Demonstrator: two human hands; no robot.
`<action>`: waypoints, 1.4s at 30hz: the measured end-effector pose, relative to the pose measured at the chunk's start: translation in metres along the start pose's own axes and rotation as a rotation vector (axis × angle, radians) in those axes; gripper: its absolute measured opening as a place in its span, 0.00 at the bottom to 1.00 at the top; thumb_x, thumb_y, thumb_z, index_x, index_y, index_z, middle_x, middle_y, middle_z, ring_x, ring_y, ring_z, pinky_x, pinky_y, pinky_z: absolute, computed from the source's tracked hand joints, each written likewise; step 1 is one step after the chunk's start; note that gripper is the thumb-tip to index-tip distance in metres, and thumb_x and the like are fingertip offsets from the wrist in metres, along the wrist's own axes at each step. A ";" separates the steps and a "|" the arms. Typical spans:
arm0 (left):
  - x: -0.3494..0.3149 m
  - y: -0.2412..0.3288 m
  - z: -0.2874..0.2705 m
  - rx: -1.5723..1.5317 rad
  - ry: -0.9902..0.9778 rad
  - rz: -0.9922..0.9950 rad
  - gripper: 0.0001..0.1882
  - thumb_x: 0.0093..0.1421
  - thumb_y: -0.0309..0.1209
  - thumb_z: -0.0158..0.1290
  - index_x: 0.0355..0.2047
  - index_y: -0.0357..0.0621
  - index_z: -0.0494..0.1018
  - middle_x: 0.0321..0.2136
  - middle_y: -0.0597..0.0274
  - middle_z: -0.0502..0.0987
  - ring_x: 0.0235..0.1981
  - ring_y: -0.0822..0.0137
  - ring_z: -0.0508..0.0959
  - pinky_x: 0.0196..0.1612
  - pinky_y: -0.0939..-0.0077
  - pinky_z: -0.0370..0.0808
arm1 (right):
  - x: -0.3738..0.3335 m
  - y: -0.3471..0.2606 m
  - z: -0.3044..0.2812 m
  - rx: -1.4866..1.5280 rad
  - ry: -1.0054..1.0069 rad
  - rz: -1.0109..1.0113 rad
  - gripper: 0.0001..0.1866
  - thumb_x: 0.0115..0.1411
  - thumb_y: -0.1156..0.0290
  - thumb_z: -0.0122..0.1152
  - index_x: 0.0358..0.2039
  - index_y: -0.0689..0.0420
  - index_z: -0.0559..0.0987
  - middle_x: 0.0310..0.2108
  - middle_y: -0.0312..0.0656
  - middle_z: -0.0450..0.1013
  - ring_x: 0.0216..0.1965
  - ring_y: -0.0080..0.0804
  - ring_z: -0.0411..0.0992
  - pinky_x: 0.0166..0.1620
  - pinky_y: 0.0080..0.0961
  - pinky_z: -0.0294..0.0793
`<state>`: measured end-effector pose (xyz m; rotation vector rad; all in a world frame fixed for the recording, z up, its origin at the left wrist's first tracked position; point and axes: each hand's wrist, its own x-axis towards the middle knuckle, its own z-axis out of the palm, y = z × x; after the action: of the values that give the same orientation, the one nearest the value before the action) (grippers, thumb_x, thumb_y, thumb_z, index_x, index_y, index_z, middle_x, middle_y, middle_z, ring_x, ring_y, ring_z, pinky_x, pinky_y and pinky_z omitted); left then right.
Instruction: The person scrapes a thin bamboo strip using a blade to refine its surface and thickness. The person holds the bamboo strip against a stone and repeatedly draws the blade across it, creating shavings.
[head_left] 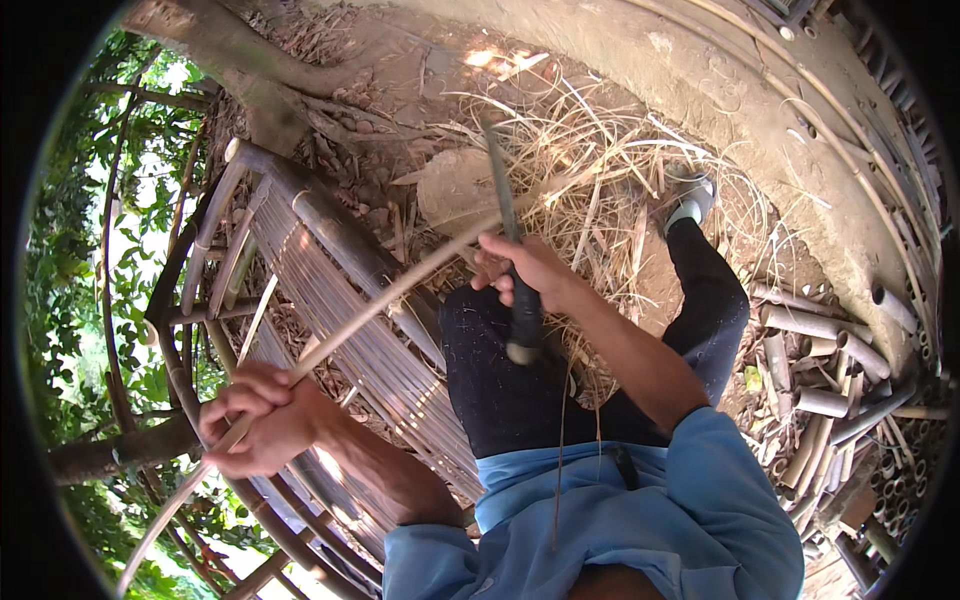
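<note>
A: Location of the bamboo strip?
B: Slanting across the left and centre. Beyond mid-view it crosses the knife just by the right grip; contact unclear.
A: State of each grip?
B: Left grip: fingers closed round the strip. Right: holding the knife's dark handle, blade pointing away from the body.
A: Surroundings?
B: Slatted bamboo seat at left; pale shavings on the ground ahead; cut bamboo pieces at right.
</note>
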<state>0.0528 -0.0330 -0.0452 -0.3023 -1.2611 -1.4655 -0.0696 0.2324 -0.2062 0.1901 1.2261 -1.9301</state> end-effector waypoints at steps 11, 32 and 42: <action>0.001 -0.017 0.074 0.081 -0.003 0.088 0.35 0.70 0.61 0.37 0.22 0.42 0.68 0.11 0.66 0.56 0.10 0.72 0.54 0.14 0.75 0.54 | 0.018 0.024 -0.081 -1.160 0.118 -0.374 0.25 0.72 0.65 0.55 0.66 0.60 0.69 0.42 0.60 0.78 0.35 0.47 0.79 0.40 0.40 0.80; -0.048 -0.101 0.137 0.224 -0.069 0.304 0.31 0.73 0.60 0.31 0.18 0.56 0.56 0.11 0.75 0.53 0.09 0.79 0.60 0.14 0.86 0.55 | 0.115 0.034 -0.069 -0.979 0.290 -0.974 0.15 0.70 0.61 0.58 0.42 0.63 0.70 0.23 0.44 0.73 0.17 0.31 0.73 0.16 0.29 0.74; -0.051 -0.099 0.127 0.264 -0.073 0.258 0.29 0.73 0.56 0.35 0.18 0.56 0.59 0.11 0.76 0.53 0.10 0.80 0.59 0.14 0.86 0.54 | 0.117 0.059 -0.050 -1.060 0.158 -1.059 0.14 0.72 0.59 0.55 0.36 0.56 0.69 0.21 0.37 0.69 0.15 0.21 0.65 0.12 0.23 0.66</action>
<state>-0.0675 0.0789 -0.0856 -0.3295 -1.4010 -1.0639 -0.1188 0.1963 -0.3324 -1.0574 2.5949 -1.6981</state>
